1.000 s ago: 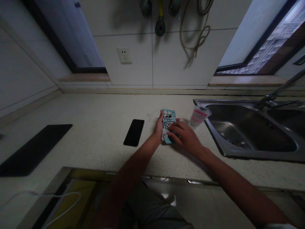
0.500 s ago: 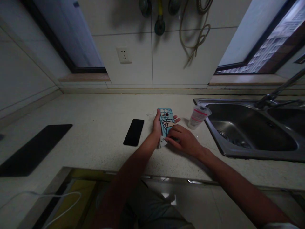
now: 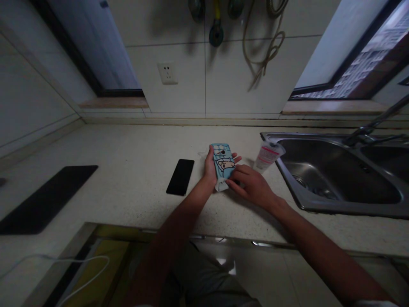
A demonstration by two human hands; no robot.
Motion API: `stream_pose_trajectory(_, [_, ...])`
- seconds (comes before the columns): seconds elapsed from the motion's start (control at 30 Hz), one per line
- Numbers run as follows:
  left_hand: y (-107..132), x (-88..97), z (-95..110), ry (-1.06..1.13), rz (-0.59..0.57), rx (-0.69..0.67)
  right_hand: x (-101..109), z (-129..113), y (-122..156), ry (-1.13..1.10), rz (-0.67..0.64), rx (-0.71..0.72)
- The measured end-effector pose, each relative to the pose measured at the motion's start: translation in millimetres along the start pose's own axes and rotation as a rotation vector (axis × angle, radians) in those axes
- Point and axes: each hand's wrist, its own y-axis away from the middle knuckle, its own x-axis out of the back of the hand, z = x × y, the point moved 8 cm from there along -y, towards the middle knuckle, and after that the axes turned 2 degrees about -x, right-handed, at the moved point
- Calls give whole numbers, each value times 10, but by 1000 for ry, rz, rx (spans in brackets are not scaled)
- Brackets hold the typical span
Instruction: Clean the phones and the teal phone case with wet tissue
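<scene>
A light-blue phone case [image 3: 223, 170] with a cartoon figure lies in my left hand [image 3: 210, 168], back side up, with camera cut-outs at its far end. My left thumb runs along its left edge, and fingertips show past its right edge. At the near end is a whitish part [image 3: 221, 185] with dark marks; whether it belongs to the case I cannot tell. My right hand [image 3: 251, 183] is closed at the case's lower right edge, fingertips bent against it. Something dark shows under those fingers. Left of my hands, a black phone [image 3: 180, 177] lies flat on the counter.
A clear plastic cup [image 3: 267, 157] with red print leans beside the steel sink [image 3: 300, 204] on the right. A long black panel [image 3: 47, 200] lies on the counter [image 3: 128, 162] at left. A white cable [image 3: 79, 260] hangs near the open drawer.
The whitish near end was bent outward and lower; now it lies more in line with the case. My right hand has shifted slightly right. My left hand keeps its hold.
</scene>
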Motion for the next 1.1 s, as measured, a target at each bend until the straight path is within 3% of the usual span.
stream_pose_trajectory(0.4, [-6, -5, -81, 59, -37, 85, 36, 186, 28, 56, 55, -130])
stream_pose_trajectory(0.53, [6, -7, -139, 58, -37, 146, -8, 197, 40, 51, 55, -121])
stream_pose_trajectory(1.1, [-113, 114, -269, -38, 11, 130, -100, 140, 47, -30, 11, -108])
